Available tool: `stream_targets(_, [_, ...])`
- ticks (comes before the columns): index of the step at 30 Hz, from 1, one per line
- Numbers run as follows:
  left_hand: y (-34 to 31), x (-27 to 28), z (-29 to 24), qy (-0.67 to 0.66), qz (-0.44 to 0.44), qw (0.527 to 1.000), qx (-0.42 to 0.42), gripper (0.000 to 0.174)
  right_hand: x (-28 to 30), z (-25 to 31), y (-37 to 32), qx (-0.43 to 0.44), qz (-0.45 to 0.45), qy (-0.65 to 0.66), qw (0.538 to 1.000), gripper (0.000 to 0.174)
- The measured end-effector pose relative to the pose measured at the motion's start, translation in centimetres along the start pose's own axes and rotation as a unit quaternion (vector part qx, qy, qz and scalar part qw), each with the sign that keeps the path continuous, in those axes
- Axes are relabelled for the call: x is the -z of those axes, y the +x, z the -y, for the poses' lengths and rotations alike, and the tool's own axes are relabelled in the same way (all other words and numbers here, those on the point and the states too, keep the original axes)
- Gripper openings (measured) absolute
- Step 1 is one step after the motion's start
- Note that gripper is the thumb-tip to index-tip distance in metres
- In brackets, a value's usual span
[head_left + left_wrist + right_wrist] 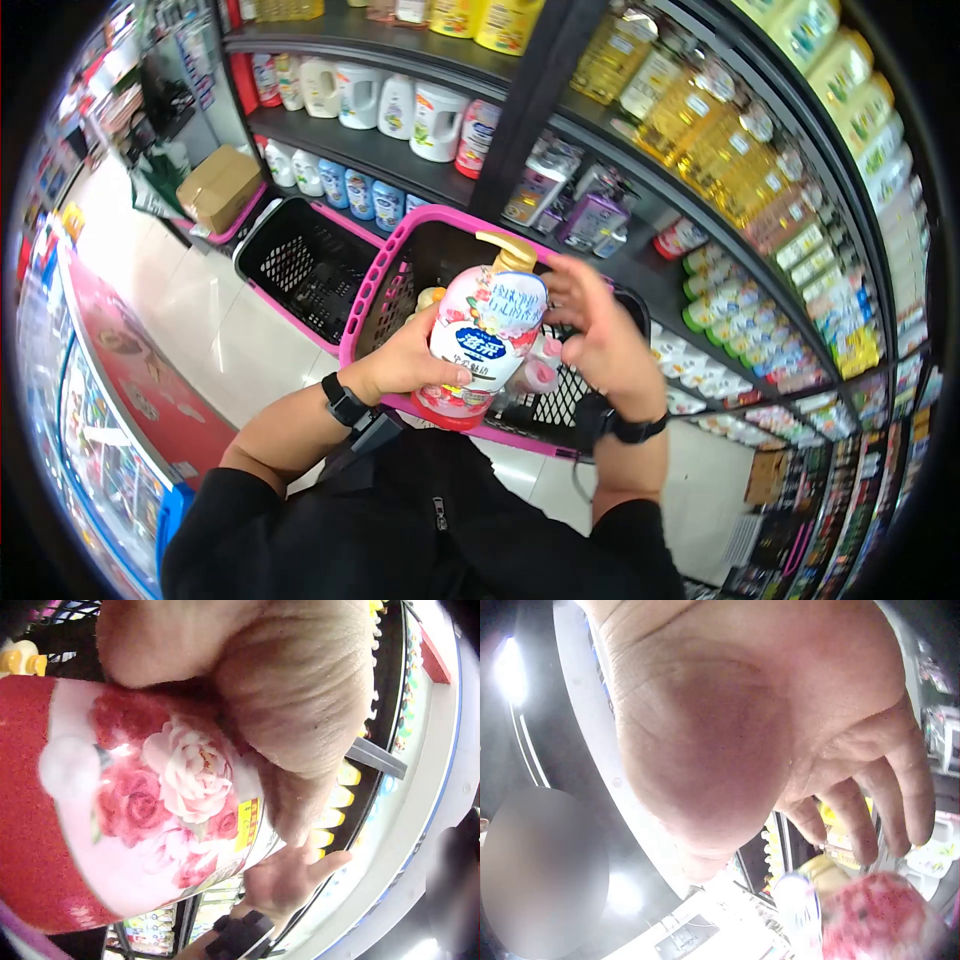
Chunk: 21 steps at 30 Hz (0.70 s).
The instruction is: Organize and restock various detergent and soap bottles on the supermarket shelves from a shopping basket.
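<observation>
A pink-and-white pump bottle (487, 340) with a red base, a gold pump and a blue label stands tilted over the basket in the head view. My left hand (407, 358) grips its side, thumb across the front. Close up in the left wrist view, the palm lies against the rose-printed bottle (165, 787). My right hand (603, 335) is beside the bottle's upper right, fingers loosely extended, with nothing in its grasp. Those fingers hang above the bottle's flowered side (877, 919) in the right wrist view. Under the bottle, a pink-rimmed black basket (362, 300) holds pink-capped bottles (540, 375), partly hidden.
Another black basket (300, 262) sits at left, near a cardboard box (220, 188). Shelves ahead carry white jugs (437, 122), blue bottles (360, 192) and yellow liquid bottles (690, 110). A glass-topped counter (110, 440) runs along the left.
</observation>
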<state>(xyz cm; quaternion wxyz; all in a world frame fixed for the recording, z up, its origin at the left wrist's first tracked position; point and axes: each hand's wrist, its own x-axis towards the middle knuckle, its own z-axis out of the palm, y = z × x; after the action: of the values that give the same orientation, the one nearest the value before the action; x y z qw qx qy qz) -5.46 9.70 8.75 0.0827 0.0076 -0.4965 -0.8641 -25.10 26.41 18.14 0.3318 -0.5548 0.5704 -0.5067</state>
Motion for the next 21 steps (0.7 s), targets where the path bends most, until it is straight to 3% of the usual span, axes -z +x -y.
stream_targets(2, [-0.4,1.0,-0.1,0.004,-0.036,0.999,-0.016,0.090,-3.9,-0.3,0.8,-0.053,-0.070,0.094,0.992,0.098])
stream_targets(4, [-0.8,1.7,-1.2,0.027,-0.053,0.998,-0.020,0.091,-6.6,-2.3,2.0,-0.022,-0.104,0.066,0.992,0.098])
stream_targets(6, [-0.6,1.8,-3.1,0.062,-0.051,0.997,-0.021,0.092,-8.9,-2.8,3.1,0.003,-0.165,0.129,0.978,0.100])
stream_targets(10, [0.1,3.4,-5.9,0.104,0.005,0.993,-0.050,0.096,-10.5,-1.9,4.7,0.056,-0.209,0.186,0.959,0.102])
stream_targets(12, [0.1,5.4,-7.4,0.179,0.027,0.983,-0.036,0.102,-11.1,-2.3,5.7,0.072,-0.216,0.147,0.963,0.105])
stream_targets(17, [0.8,11.6,-10.8,0.204,0.069,0.970,-0.111,0.110,-13.5,-2.2,11.0,0.108,-0.229,-0.014,0.967,0.110])
stream_targets(19, [1.0,15.0,-12.9,0.223,0.103,0.965,-0.088,0.112,-15.7,-2.1,13.8,0.117,-0.243,-0.055,0.961,0.110])
stream_targets(21, [0.4,18.6,-13.0,0.205,0.082,0.969,-0.107,0.110,-17.4,-2.2,16.4,0.069,-0.259,-0.077,0.960,0.108])
